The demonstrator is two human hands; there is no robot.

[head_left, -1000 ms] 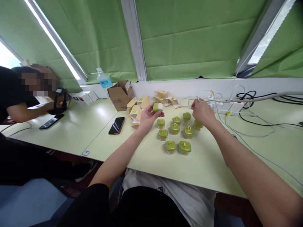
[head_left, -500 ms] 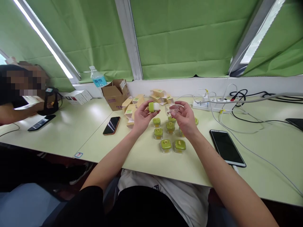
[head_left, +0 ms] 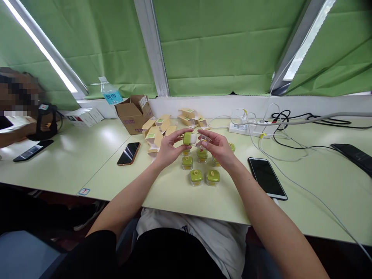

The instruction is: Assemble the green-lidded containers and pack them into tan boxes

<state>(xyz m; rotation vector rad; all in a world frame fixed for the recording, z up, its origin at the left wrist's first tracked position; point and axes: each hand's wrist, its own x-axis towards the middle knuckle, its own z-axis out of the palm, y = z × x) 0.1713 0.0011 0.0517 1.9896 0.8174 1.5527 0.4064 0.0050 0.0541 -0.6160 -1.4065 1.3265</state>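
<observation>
My left hand [head_left: 170,149] is closed around a green lid [head_left: 186,138] whose white inner part points right. Facing it, my right hand [head_left: 220,148] grips a small clear plastic container [head_left: 203,138], mostly hidden by the fingers. Lid and container are very close together above the table; whether they touch, I cannot tell. Below my hands stand several small clear jars with green lids, among them a front left jar [head_left: 196,178], a front right jar [head_left: 213,177] and one more jar [head_left: 187,162] farther back.
Opened small cartons [head_left: 157,133] lie behind my left hand, beside a brown cardboard box [head_left: 134,116] and a water bottle [head_left: 109,93]. An orange-edged phone [head_left: 128,154] is at left, a larger phone [head_left: 267,178] at right. Cables run from a power strip [head_left: 252,130]. Another person sits far left.
My hands have come closer together, bringing the clear container right up to the white part of the green lid. The whole view has shifted slightly to the right.
</observation>
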